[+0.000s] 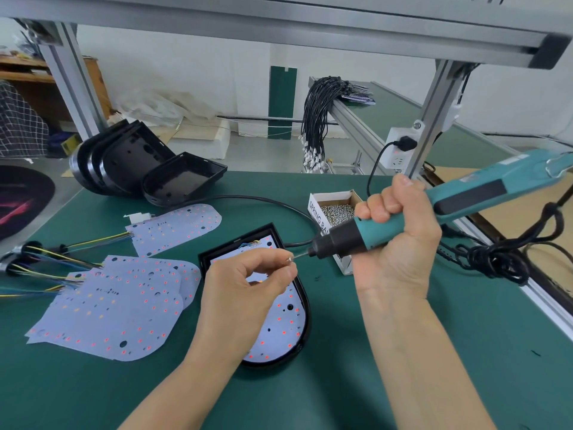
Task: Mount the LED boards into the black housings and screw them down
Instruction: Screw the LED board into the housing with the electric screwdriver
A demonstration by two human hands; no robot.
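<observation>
Two hands, left hand [248,283] pinching screw [289,259], right hand [400,231] gripping screwdriver [403,218]

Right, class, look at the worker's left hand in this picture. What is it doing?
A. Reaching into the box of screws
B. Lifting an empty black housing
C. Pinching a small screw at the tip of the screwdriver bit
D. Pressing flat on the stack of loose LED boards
C: the left hand pinches a small screw at the bit of the electric screwdriver, gripped by the right hand, above the black housing.
</observation>
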